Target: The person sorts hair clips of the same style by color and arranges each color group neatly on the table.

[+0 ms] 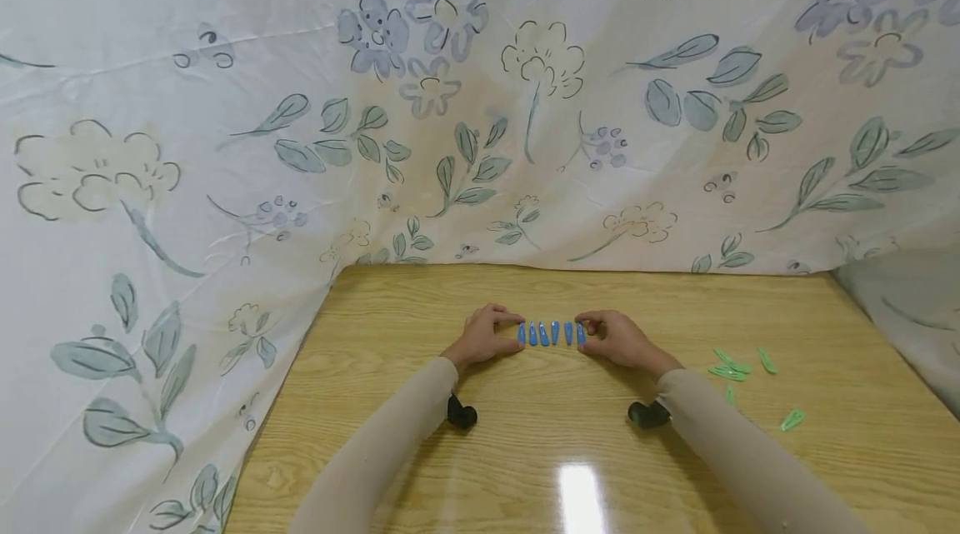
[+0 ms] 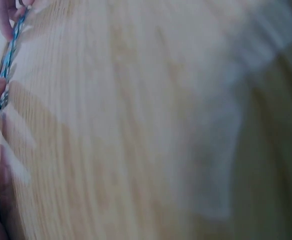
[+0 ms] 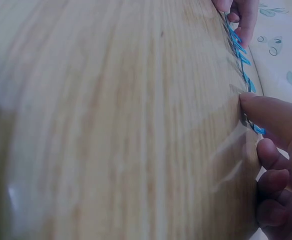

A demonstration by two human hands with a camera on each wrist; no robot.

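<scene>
Head view: left hand [image 1: 480, 337] and right hand [image 1: 619, 338] clamp fingers on leftmost blue clip [image 1: 521, 333] and rightmost blue clip [image 1: 581, 334], four middle clips [image 1: 555, 332] between the fingers, green clips [image 1: 727, 372] to their right.

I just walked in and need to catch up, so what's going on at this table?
A person is handling a row of six slim blue teardrop-shaped clips on a wood-grain table. The left hand pinches the leftmost clip between thumb and fingers, and the right hand pinches the rightmost clip. Off to the right, slim green clips lie scattered, untouched by either hand.
</scene>
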